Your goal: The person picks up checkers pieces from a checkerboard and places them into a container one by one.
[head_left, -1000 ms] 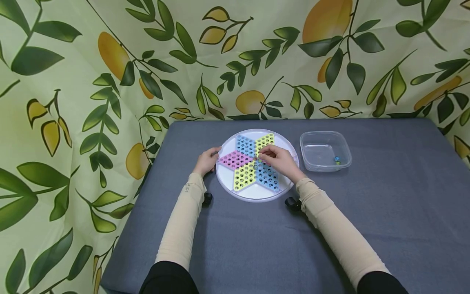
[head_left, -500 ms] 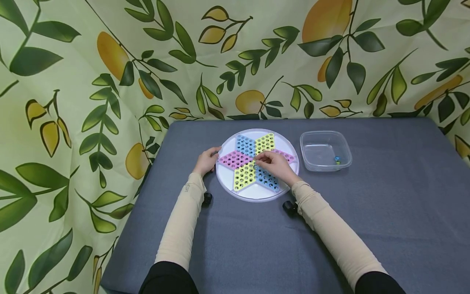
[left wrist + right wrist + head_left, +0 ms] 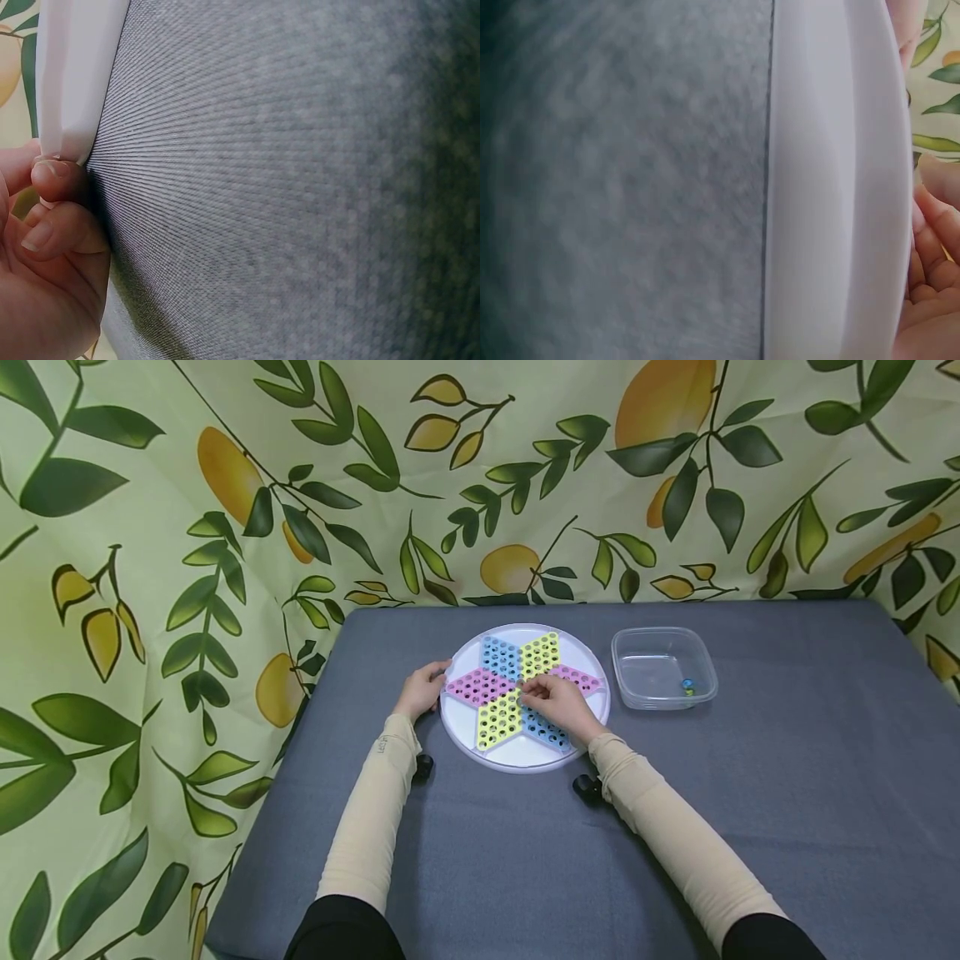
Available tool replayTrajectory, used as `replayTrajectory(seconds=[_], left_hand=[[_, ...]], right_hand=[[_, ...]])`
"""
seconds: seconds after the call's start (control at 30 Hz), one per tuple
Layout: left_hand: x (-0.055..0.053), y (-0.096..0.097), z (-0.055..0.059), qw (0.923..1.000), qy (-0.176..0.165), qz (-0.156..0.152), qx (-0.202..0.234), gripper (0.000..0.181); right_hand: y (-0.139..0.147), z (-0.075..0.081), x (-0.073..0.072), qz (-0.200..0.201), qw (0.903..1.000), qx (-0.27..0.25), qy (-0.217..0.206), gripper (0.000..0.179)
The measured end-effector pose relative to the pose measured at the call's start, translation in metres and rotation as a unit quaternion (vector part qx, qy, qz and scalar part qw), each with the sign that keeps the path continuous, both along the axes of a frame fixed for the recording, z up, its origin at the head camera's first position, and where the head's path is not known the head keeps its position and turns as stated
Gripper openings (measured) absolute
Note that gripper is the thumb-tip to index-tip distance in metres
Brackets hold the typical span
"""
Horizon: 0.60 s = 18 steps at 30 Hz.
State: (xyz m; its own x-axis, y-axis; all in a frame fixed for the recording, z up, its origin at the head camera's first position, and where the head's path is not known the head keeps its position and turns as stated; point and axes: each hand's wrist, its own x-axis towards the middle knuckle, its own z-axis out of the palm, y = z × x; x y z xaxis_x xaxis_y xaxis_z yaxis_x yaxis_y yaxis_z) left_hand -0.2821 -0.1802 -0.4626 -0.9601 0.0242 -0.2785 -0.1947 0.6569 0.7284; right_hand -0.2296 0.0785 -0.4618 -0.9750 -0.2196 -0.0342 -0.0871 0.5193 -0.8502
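A round white Chinese checkers board [image 3: 495,760] with a star of pink, yellow and blue holed sections lies on the table. My left hand [image 3: 422,691] grips the board's left rim; in the left wrist view its thumb and curled fingers [image 3: 64,232] close on the white edge. My right hand [image 3: 561,703] is over the board's right half, thumb and forefinger pinching a small marble at the star's centre. The marble is mostly hidden by the fingertips. In the right wrist view, the right hand [image 3: 934,262] shows partly behind the white rim.
A clear plastic tub [image 3: 663,668] stands right of the board, with a few blue and green marbles [image 3: 687,686] in its corner. Grey-blue cloth covers the table [image 3: 495,852]. A leaf-patterned curtain [image 3: 480,485] hangs behind and to the left.
My right hand has moved slightly left and down toward the star's centre, uncovering the pink section on the right. The left hand stays at the rim.
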Motion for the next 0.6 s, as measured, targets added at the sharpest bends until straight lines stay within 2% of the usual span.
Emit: replayTrajectory(seconds=[0.27,0.6], left_hand=[[0.0006,-0.0006,0.0002,1.0,0.001,0.0,0.004,0.039],[0.0013,-0.0004,-0.0002,0.9999,0.013,-0.004,0.005,0.038]], right_hand=[[-0.0013,-0.0016,0.0006,0.004,1.0,0.003,0.005,0.025],[0.0004,-0.0031,-0.0017,0.027,0.9981,0.047,0.029,0.029]])
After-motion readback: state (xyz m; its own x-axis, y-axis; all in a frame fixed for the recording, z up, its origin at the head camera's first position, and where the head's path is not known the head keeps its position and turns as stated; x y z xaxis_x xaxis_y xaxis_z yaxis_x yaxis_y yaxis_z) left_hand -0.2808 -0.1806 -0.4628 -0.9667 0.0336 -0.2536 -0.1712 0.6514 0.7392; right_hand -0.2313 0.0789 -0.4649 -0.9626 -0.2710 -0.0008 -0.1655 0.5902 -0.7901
